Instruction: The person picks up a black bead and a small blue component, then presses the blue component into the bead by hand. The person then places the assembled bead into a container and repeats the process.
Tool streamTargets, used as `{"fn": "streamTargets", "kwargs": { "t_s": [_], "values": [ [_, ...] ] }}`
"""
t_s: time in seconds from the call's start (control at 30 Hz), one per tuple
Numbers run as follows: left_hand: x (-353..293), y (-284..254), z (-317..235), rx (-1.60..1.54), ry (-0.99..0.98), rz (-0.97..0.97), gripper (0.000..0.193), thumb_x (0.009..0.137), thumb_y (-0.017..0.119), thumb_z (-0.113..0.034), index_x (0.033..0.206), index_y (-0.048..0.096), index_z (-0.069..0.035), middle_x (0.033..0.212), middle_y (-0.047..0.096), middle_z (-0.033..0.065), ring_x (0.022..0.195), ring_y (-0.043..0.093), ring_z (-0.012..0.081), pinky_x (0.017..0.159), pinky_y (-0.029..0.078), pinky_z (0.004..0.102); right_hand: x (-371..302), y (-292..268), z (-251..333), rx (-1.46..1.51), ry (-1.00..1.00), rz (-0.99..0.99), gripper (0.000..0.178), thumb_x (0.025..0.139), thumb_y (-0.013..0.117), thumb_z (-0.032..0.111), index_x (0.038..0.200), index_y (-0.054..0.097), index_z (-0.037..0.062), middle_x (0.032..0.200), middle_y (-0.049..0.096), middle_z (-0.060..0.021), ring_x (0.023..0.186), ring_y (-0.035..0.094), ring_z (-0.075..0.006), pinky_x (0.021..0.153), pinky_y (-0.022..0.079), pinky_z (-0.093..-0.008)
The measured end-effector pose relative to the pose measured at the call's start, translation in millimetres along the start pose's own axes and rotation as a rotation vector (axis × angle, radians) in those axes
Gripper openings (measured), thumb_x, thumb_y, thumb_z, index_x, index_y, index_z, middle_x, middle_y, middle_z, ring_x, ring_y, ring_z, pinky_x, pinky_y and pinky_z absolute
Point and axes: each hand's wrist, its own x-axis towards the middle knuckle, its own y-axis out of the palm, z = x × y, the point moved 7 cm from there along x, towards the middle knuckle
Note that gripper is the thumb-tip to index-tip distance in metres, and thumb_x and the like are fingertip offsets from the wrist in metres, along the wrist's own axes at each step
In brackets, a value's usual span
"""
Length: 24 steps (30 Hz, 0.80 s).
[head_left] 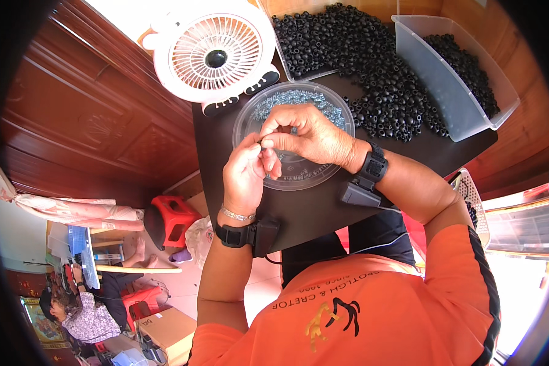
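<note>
Both hands meet above a round clear plastic dish [241, 113] that holds many small bluish-silver pieces, perhaps tiny springs. My left hand [244, 168] is closed, thumb and forefinger pinching a small black piece [262, 146] that barely shows. My right hand [308, 134] comes in from the right, its thumb and forefinger pinched together at that same spot; what its fingertips grip is mostly hidden. Beyond the dish, a big heap of small black hollow bead-like parts [384, 91] spreads over the dark table [323, 210].
A white fan [216, 58] stands at the table's far left. A clear bin [433, 91] with more black parts is at the right, and a white basket [473, 201] below it. A red stool [177, 219] stands left; a person [94, 314] sits lower left.
</note>
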Motion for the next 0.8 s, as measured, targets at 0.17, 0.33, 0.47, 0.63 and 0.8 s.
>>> {"fn": "streamTargets", "kwargs": {
  "t_s": [0.17, 0.33, 0.47, 0.63, 0.8],
  "values": [
    [-0.3, 7.9, -4.4, 0.035, 0.014, -0.036, 0.025, 0.091, 0.045, -0.021, 0.098, 0.055, -0.001, 0.075, 0.052, 0.0048, 0.065, 0.053, 0.0182, 0.059, 0.042, 0.0295, 0.9, -2.8, -2.8, 0.025, 0.024, -0.019, 0.011, 0.09, 0.066, 0.01, 0.097, 0.065, 0.0017, 0.086, 0.064, -0.0022, 0.082, 0.059, -0.0091, 0.075, 0.049, -0.0258],
    [-0.4, 8.3, -8.3, 0.083, 0.019, -0.076, 0.02, 0.093, 0.045, -0.02, 0.095, 0.055, -0.002, 0.072, 0.053, 0.0039, 0.063, 0.054, 0.0155, 0.06, 0.042, 0.0264, 1.0, -2.0, -5.1, 0.12, 0.036, -0.053, 0.01, 0.09, 0.065, 0.011, 0.096, 0.066, 0.0025, 0.085, 0.063, -0.0021, 0.08, 0.058, -0.0087, 0.074, 0.049, -0.0263],
    [0.3, 6.8, -5.0, 0.11, 0.022, -0.021, 0.023, 0.092, 0.045, -0.019, 0.101, 0.054, 0.0, 0.074, 0.053, 0.0066, 0.065, 0.054, 0.0186, 0.059, 0.043, 0.0286, 1.5, -2.3, -0.3, 0.127, 0.041, -0.037, 0.009, 0.09, 0.066, 0.012, 0.092, 0.066, 0.003, 0.083, 0.062, -0.0017, 0.078, 0.058, -0.0082, 0.072, 0.049, -0.0258],
    [0.6, 8.5, 0.2, 0.127, 0.009, -0.02, 0.024, 0.094, 0.045, -0.02, 0.1, 0.054, 0.001, 0.073, 0.054, 0.0068, 0.066, 0.055, 0.0185, 0.059, 0.043, 0.0279, -0.2, -2.9, -4.0, 0.107, 0.043, -0.047, 0.01, 0.09, 0.066, 0.013, 0.089, 0.065, 0.0031, 0.082, 0.062, -0.0015, 0.077, 0.058, -0.0082, 0.07, 0.049, -0.0255],
    [-0.4, 10.4, -3.9, 0.157, 0.015, -0.016, 0.019, 0.093, 0.047, -0.02, 0.095, 0.056, -0.003, 0.074, 0.055, 0.0037, 0.066, 0.056, 0.014, 0.061, 0.044, 0.0249, 2.0, -1.6, -5.0, 0.089, 0.032, -0.04, 0.01, 0.09, 0.067, 0.013, 0.088, 0.064, 0.003, 0.08, 0.062, -0.0014, 0.075, 0.058, -0.0076, 0.069, 0.049, -0.0257]
  ]
}}
